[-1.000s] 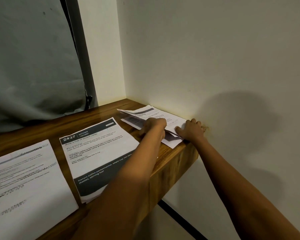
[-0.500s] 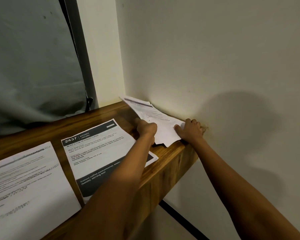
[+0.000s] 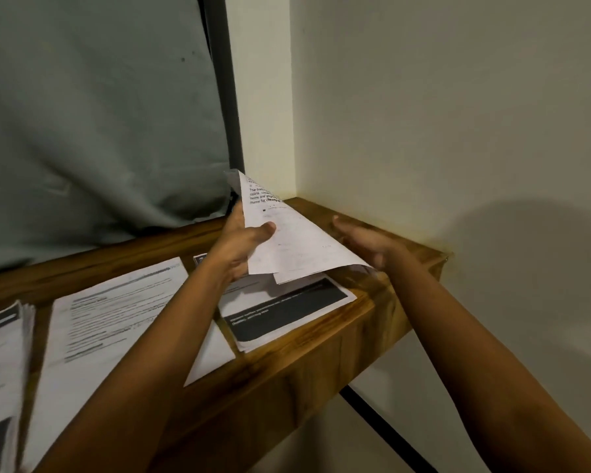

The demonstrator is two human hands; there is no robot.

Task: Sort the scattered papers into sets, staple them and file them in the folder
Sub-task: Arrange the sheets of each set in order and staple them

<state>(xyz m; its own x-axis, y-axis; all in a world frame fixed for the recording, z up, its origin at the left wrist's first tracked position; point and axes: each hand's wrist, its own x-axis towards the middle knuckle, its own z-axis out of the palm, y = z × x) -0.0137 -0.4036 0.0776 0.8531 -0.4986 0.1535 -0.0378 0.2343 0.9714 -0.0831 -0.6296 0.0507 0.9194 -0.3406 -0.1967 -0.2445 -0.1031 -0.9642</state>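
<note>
Left hand (image 3: 239,249) pinches tilted papers (image 3: 294,240) beside right hand (image 3: 362,242)

The lifted sheets (image 3: 297,247) partly hide the blurred right hand (image 3: 365,240) — the leftmost stack (image 3: 0,353) runs off-frame.

**White Paper, Brown Wood, Grey-Green Cloth**

The held sheets (image 3: 297,240) were white with black print, a few words in bold. The banded sheet (image 3: 287,302) was white, crossed by a broad charcoal band with pale lettering. The middle sheet (image 3: 116,319) was white with blurred grey lines. The left stack (image 3: 0,353) showed white pages with dark bands. The desk (image 3: 321,353) was warm brown wood with streaked grain. The curtain (image 3: 99,131) was plain grey-green, the post (image 3: 224,97) dark grey and the wall (image 3: 458,114) cream.
</note>
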